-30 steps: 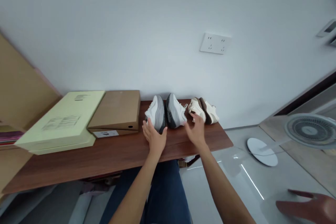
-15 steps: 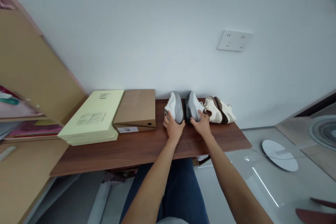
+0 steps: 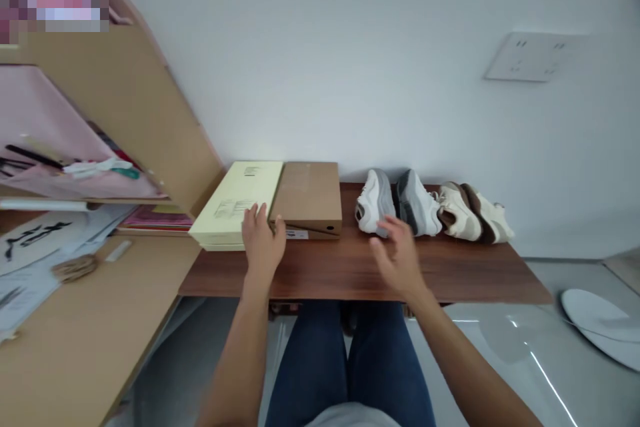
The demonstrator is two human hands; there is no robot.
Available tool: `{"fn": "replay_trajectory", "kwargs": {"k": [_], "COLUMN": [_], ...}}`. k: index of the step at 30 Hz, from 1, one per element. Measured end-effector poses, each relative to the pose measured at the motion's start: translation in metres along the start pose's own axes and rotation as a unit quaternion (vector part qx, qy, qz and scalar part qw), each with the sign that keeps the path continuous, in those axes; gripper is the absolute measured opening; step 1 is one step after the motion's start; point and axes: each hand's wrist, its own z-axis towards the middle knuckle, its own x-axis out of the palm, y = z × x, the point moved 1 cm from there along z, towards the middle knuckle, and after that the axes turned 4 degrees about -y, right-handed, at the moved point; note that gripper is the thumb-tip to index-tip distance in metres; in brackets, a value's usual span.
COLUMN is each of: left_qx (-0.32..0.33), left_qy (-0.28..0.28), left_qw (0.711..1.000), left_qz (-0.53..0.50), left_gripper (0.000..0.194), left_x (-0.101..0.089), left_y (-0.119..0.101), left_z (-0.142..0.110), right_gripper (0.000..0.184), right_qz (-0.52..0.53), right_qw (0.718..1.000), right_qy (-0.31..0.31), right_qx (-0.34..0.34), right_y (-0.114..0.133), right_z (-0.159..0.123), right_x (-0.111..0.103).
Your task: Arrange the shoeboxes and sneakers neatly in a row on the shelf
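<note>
At the near edge of the two boxes, left hand (image 3: 262, 243) is over the wooden bench (image 3: 325, 277), back of hand up, fingers loosely spread and pointing toward the wall (image 3: 350, 80). Fingers overlap the near right corner of the pale yellow box (image 3: 240, 197); thumb sticks out right, by the near left corner of the brown cardboard box (image 3: 307, 193). Hand open, nothing gripped. Touching the boxes or just above: can't tell. Left forearm comes up from bottom of view, steep, leaning a little right, wrist about in line.

Right hand (image 3: 400, 257) in front of the shoes, about half open, wide gap between thumb and fingers, fingers slightly bent, aimed away and a bit left. Holds nothing. Fingertips overlap near end of the left white-and-grey shoe (image 3: 373, 203); contact unclear. Hand a bit blurred. Right forearm cuts in diagonally from lower right. Hands well apart.

Right white-and-grey shoe (image 3: 424, 207) just beside its mate, pair on bench near the wall, right of the brown box with a gap. Cream shoes (image 3: 463, 217) with brown soles next along, toward bench's right end. Boxes side by side, yellow left, brown right. Legs in blue jeans (image 3: 315, 360) below bench edge. Desk (image 3: 125, 320) at left, with papers (image 3: 45, 247). Wall socket (image 3: 540, 57) upper right. Round white base (image 3: 600, 320) on floor, far right.
</note>
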Motion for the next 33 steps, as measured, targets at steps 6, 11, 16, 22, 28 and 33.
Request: {"fn": "replay_trajectory", "kwargs": {"k": [6, 11, 16, 22, 28, 33], "left_qx": [0.03, 0.055, 0.07, 0.034, 0.043, -0.056], "left_qy": [0.143, 0.159, 0.168, 0.161, 0.177, -0.029], "left_qw": [0.982, 0.976, 0.975, 0.983, 0.983, 0.997], "left_qz": [0.121, 0.14, 0.123, 0.087, -0.028, -0.044], "left_gripper": [0.057, 0.061, 0.062, 0.067, 0.07, 0.068], "left_x": [0.024, 0.03, 0.038, 0.055, 0.021, -0.048], "left_y": [0.016, 0.007, -0.005, -0.025, -0.005, 0.086], "left_z": [0.02, 0.009, -0.002, -0.012, -0.007, 0.029], "right_gripper": [0.062, 0.072, 0.079, 0.063, 0.057, 0.047], "right_qz": [0.105, 0.091, 0.057, 0.048, 0.021, -0.026], "right_qw": [0.974, 0.974, 0.982, 0.988, 0.99, 0.996], "right_qy": [0.183, 0.175, 0.154, 0.137, 0.136, 0.085], "right_qx": [0.082, 0.109, 0.095, 0.05, 0.029, -0.002], "right_y": [0.055, 0.047, 0.042, 0.026, 0.013, 0.049], "right_z": [0.001, -0.019, -0.038, -0.018, -0.009, -0.003], "right_x": [0.127, 0.143, 0.125, 0.126, 0.12, 0.103]}}
